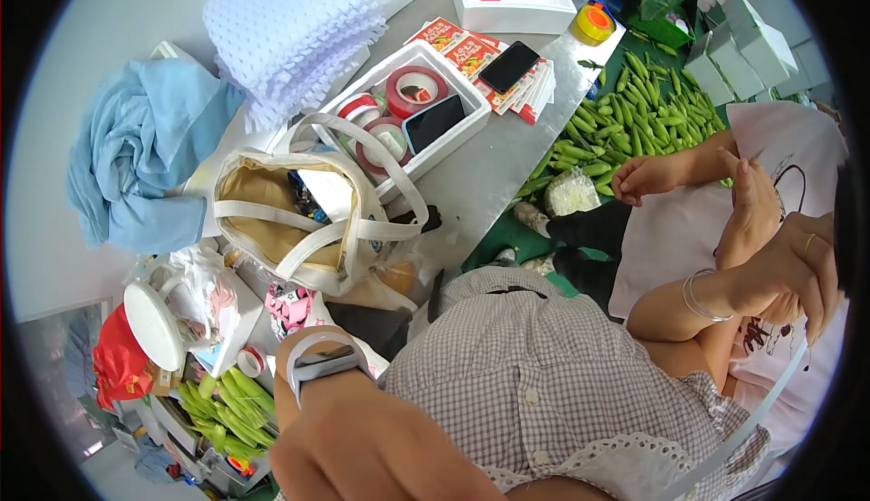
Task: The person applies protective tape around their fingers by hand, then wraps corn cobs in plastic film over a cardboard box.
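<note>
My left hand (380, 446), with a grey-banded watch (326, 365) at its wrist, is close to the camera at the bottom edge. Its fingertips are hidden, so any hold is unclear. My right hand (795, 277), with a ring and silver bangles, is raised at the right rim. Its bent fingers meet the upper end of a pale strap (741, 426), but a firm grip cannot be made out. The strap runs down past the lace collar (612, 463) of my gingham shirt (469, 365). Nearest my left forearm is a pink-patterned bag (289, 307).
On the metal table (469, 188) are a canvas tote (228, 192), a foam box (486, 117) with tape rolls and a phone, and a second phone (510, 66) on red cards. A person in pink (680, 249) stands opposite, hands raised. Green corn-like ears (632, 117) cover the floor.
</note>
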Motion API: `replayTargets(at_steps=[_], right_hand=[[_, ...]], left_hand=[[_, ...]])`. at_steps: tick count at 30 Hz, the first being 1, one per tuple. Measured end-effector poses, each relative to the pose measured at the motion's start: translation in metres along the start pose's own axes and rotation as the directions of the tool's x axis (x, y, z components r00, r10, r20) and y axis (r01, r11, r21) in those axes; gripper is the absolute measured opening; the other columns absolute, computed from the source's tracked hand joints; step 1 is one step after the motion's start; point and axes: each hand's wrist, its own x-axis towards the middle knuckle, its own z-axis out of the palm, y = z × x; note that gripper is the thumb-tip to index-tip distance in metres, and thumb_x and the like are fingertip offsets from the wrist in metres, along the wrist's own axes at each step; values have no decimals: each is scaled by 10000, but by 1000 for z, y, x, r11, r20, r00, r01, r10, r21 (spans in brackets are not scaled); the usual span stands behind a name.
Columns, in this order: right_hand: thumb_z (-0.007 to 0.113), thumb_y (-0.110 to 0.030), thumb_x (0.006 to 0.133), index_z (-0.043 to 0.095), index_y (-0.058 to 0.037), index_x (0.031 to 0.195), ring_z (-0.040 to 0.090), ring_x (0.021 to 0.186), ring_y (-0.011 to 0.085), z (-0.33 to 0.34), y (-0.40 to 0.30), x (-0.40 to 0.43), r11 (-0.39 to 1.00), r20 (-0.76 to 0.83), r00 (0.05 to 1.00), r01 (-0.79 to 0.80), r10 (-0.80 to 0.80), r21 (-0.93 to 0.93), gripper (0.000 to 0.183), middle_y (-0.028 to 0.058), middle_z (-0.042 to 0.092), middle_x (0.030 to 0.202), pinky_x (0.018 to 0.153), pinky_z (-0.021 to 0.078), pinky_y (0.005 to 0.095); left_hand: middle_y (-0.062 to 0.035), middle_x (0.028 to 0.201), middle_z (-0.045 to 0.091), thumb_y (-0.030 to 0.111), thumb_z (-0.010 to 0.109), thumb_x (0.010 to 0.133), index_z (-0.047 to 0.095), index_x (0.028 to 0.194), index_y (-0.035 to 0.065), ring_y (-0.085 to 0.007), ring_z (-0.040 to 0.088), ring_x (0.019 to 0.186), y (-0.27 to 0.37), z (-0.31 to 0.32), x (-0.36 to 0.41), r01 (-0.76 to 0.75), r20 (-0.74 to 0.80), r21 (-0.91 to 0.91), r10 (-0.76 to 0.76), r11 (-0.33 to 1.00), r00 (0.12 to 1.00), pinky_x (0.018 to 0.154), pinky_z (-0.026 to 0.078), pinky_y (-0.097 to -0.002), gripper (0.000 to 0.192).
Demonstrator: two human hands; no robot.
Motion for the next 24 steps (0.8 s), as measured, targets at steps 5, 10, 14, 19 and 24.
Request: replayTargets(at_steps=[5, 10, 14, 19, 24], right_hand=[[403, 173, 741, 411, 38, 699, 510, 489, 251, -2, 1, -2, 1000, -21, 1000, 5, -5, -15, 142, 178, 472, 634, 435, 524, 320], [405, 165, 746, 412, 40, 703, 510, 495, 253, -6, 4, -4, 999, -47, 999, -2, 1, -35, 133, 177, 472, 639, 439, 525, 321], [406, 159, 750, 412, 41, 707, 510, 500, 254, -8, 3, -1, 999, -68, 998, -12, 9, -40, 126, 177, 471, 643, 441, 525, 321], [408, 151, 756, 413, 43, 711, 510, 506, 256, -10, -1, 0, 999, -86, 996, -11, 7, -38, 117, 176, 471, 648, 444, 525, 322], [410, 143, 761, 414, 45, 715, 511, 512, 258, 6, -2, -2, 988, -100, 994, 20, -35, -151, 108, 176, 470, 652, 448, 526, 323]], left_hand=[[-93, 591, 505, 61, 664, 757, 390, 509, 33, -467, 575, 838, 8, -23, 4, 399, 82, -346, -396, 849, 915, 596, 553, -485, 370], [-105, 620, 540, 72, 664, 751, 468, 559, 20, -348, 576, 760, 3, -31, 1, 414, 98, -382, -409, 826, 907, 605, 522, -364, 279], [-76, 579, 476, 71, 679, 746, 411, 531, 30, -482, 543, 913, -13, -29, -13, 203, 79, -501, -190, 841, 979, 663, 539, -501, 346], [-92, 613, 475, 95, 615, 799, 447, 596, 13, -359, 577, 760, -18, -35, -18, 224, 97, -471, -203, 853, 974, 588, 521, -403, 275], [-118, 625, 491, 137, 618, 809, 386, 587, 31, -422, 570, 666, 0, -39, -30, 289, -18, -481, -338, 828, 941, 514, 505, -408, 338]])
